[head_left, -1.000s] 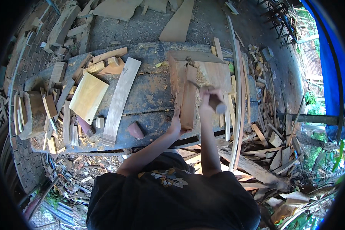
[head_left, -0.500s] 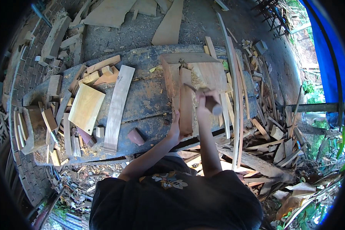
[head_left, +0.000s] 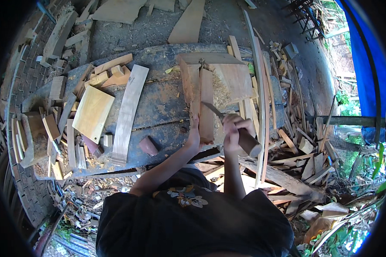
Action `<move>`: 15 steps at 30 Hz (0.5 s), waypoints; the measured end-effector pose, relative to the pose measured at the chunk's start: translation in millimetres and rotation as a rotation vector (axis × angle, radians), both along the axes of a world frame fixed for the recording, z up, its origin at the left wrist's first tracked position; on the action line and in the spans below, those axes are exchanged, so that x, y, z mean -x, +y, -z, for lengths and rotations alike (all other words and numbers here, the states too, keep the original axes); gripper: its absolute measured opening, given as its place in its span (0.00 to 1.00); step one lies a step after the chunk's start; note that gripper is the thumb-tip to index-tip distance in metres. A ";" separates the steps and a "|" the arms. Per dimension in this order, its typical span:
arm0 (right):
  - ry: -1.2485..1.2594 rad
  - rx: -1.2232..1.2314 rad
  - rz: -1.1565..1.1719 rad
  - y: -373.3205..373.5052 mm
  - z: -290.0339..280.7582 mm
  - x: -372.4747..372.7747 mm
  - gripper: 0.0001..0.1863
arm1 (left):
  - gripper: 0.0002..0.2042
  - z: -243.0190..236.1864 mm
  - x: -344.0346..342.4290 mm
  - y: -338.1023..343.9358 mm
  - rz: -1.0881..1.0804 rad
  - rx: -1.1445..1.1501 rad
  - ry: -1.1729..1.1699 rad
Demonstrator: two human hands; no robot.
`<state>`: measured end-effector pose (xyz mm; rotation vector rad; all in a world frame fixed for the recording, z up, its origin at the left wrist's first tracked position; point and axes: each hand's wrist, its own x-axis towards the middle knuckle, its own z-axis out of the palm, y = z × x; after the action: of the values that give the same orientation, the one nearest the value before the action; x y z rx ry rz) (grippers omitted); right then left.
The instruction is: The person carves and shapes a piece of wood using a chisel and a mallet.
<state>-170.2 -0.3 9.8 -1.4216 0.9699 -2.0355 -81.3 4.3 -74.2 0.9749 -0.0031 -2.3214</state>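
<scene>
A reddish-brown wooden board [head_left: 206, 92] stands on edge against a large pale wooden block [head_left: 236, 79] on the worn bench [head_left: 165, 96]. My left hand [head_left: 194, 136] grips the board's near end from its left side. In my right hand [head_left: 233, 128] is a bladed tool [head_left: 249, 144] with a thick, round wooden end toward the lower right; its exact kind is unclear. The tool's thin dark blade points up and left, its tip at the board's right face. Wood chips lie on the block beside the board.
Left on the bench are a long grey plank [head_left: 131, 113], a pale yellow board [head_left: 93, 113], a reddish block [head_left: 148, 146] and several offcuts. Long strips [head_left: 261, 98] stretch along its right end. Scrap wood [head_left: 304, 158] is heaped beyond, before a blue tarp [head_left: 366, 55].
My right hand and the tool have moved down toward me and slightly right, the blade tip sliding lower along the board. My left hand stays at the board's near end. The whole view shifts slightly.
</scene>
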 end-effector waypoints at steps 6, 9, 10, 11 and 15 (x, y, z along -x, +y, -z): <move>0.101 -0.148 0.236 -75.3 48.8 22.0 0.09 | 0.29 5.6 0.9 3.5 0.046 0.042 0.003; 0.212 -0.081 0.338 -129.7 70.9 46.6 0.09 | 0.29 -0.3 16.4 2.1 0.032 0.034 -0.009; 0.105 -0.143 0.259 -136.7 68.8 41.4 0.09 | 0.28 -1.7 16.5 -0.4 -0.013 0.040 -0.038; 0.001 -0.205 0.186 -139.5 66.5 39.0 0.09 | 0.28 -0.3 15.3 0.3 -0.014 0.044 -0.037; 0.063 -0.171 0.241 -38.6 33.0 3.6 0.09 | 0.29 17.6 7.4 -2.7 -0.033 0.038 0.028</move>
<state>-173.7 -38.9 -23.2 -1.3387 1.3655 -2.0256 -88.7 1.6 -91.8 0.9163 -0.0196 -2.2963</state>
